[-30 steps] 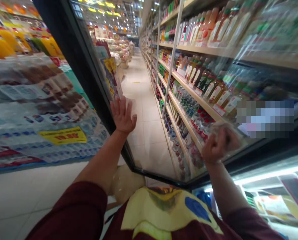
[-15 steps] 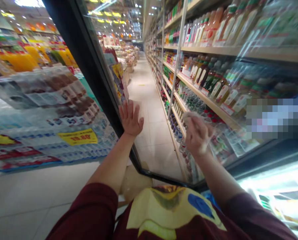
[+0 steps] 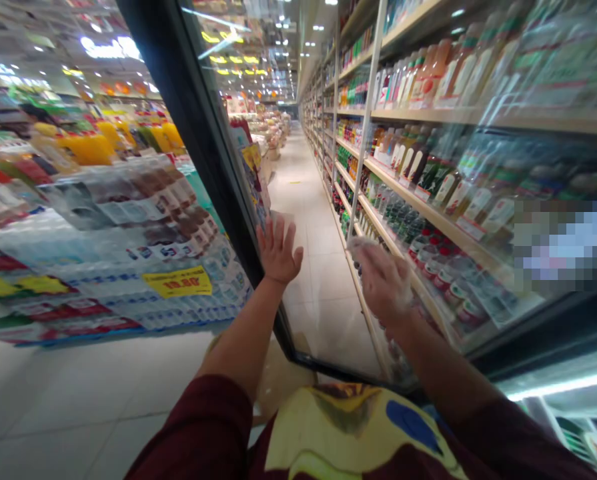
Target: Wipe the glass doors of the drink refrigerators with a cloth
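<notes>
A glass door (image 3: 323, 320) with a black frame stands in front of me, and shelves of bottles show through or in its pane. Against the pane, close to the frame's left side, my left hand (image 3: 279, 253) lies flat with its fingers spread. Farther right, my right hand (image 3: 384, 277) is at the glass, fingers bent together and somewhat blurred. A whitish, thin cloth (image 3: 359, 244) shows at its fingertips; most of it is hidden by the hand.
Shrink-wrapped bottle packs (image 3: 128, 240) are stacked at the left, bearing a yellow price sign (image 3: 177, 281). Rows of bottled drinks (image 3: 443, 180) fill the shelves seen in the pane. A lit cooler interior (image 3: 568, 407) is at the lower right.
My right hand has moved left and down across the glass with the cloth. My left hand keeps its place on the pane. The view has shifted slightly.
</notes>
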### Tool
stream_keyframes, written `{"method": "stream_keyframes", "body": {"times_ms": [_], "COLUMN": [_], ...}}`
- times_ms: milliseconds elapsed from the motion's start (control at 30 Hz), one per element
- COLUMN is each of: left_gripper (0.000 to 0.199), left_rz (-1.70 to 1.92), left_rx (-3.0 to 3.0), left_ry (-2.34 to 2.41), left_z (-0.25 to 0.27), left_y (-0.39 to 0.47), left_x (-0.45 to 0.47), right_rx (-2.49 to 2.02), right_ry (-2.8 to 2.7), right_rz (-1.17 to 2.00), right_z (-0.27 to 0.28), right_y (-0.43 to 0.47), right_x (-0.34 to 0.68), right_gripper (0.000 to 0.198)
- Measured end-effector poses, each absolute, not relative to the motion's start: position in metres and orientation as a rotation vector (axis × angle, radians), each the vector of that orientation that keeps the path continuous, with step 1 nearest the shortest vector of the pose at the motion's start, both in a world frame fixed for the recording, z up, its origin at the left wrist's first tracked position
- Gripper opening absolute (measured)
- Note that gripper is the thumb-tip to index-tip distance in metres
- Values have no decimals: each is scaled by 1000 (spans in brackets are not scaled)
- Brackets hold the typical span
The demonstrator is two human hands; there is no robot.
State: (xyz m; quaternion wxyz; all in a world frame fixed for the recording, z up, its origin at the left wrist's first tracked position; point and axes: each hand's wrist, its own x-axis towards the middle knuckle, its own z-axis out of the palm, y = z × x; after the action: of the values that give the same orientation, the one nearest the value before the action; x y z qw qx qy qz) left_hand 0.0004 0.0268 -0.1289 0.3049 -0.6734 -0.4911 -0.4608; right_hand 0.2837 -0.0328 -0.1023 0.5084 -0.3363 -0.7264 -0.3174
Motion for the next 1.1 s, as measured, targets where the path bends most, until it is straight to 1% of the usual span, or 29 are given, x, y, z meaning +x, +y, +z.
{"method": "stream_keyframes", "body": {"times_ms": [67, 133, 267, 333, 367, 433, 500, 567, 633, 767, 833, 900, 1000, 1067, 1100], "left_gripper": [67, 67, 67, 68, 69, 68, 67, 66, 66, 66, 64, 62, 61, 61, 60], "left_rz": [-1221, -1211, -1204, -1223, -1225, -1209, -1183, -1179, -1182, -1177, -1181, -1189, -1209, -1221, -1223], "left_rx": [-1794, -1793, -1782, -1804, -1810, -1797, -1760, -1736, -1739, -1744, -1733, -1728, -1734, -1741, -1739], "left_ry": [-1304, -1311, -1318, -1344, -1357, -1365, -1346, -1316, -1313, -1337, -1298, -1252, -1211, -1216, -1224], "left_z": [-129, -129, -129, -129, -129, -129, -129, -130, -130, -130, -129, -129, -129, -129, -130], "left_y": [26, 24, 19, 16, 15, 13, 12, 12, 11, 10, 9, 9, 9, 10, 11], "left_x": [0, 0, 1, 1, 1, 1, 0, 0, 0, 1, 1, 1, 0, -1, -1], "right_rx": [-727, -698, -759, -755, -758, -762, -712, -641, -651, -812, -825, -801, -694, -651, -666], "right_ry": [-2022, -2100, -1602, -1436, -1416, -1502, -1767, -2040, -2065, -1567, -1442, -1494, -1840, -1983, -1960], "right_rz": [-754, -782, -838, -827, -825, -838, -845, -802, -751, -746, -754, -777, -842, -863, -862], "right_z": [-118, -112, -56, -43, -47, -71, -102, -119, -110, -58, -53, -68, -99, -100, -92], "right_y": [-41, -44, -31, -26, -26, -31, -40, -46, -45, -29, -26, -30, -41, -44, -43], "right_x": [277, 280, 302, 306, 304, 295, 286, 284, 291, 311, 310, 300, 283, 281, 284], "right_gripper": [49, 48, 44, 43, 43, 41, 39, 40, 42, 36, 34, 33, 34, 37, 37]}}
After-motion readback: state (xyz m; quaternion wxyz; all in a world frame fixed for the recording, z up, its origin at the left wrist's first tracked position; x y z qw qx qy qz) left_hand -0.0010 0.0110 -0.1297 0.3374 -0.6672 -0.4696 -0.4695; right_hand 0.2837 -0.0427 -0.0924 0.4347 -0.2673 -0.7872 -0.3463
